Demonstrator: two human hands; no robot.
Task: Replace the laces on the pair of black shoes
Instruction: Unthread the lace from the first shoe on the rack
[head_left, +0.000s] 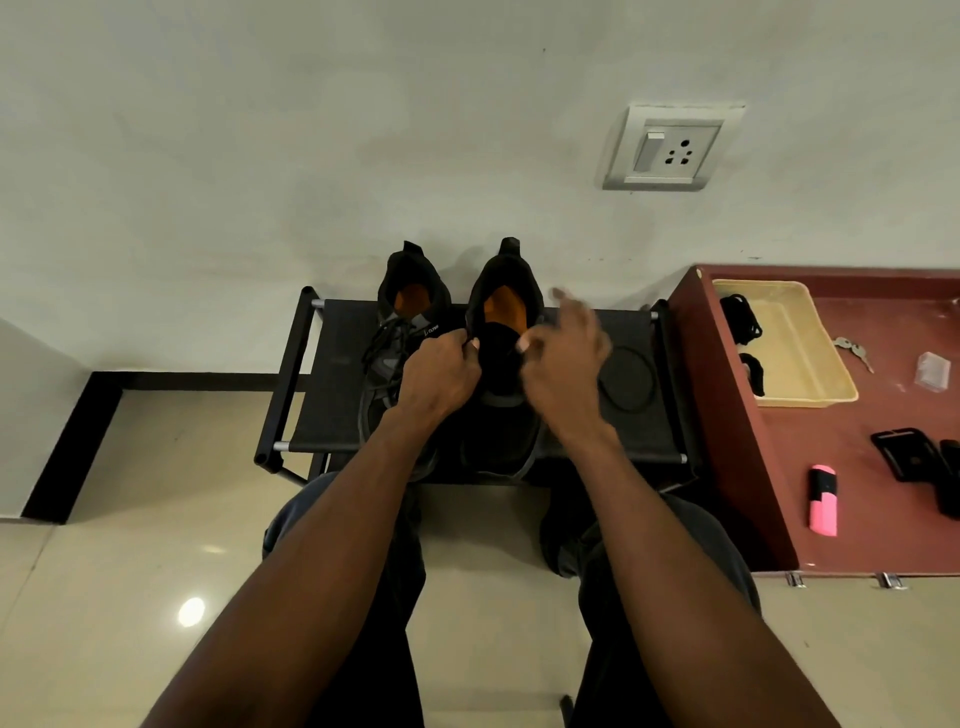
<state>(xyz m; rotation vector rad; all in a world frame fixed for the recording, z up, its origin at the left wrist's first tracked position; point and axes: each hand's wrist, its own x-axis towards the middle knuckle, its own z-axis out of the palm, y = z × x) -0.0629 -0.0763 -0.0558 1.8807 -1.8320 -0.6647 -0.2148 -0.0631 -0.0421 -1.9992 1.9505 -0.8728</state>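
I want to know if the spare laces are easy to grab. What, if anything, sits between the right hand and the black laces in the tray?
Nothing visible blocks the way. The right hand is at the right shoe; the tray with the black laces sits on the red table to its right, across bare rack top.

Both black fabric shoes, left shoe (400, 332) & right shoe (501, 364), have orange insoles. Black fabric shoe rack (571, 415) w/ silver tube ends. Dark red wooden desk (852, 426) carries pale yellow plastic tray (810, 358), pink-black small marker (823, 500).
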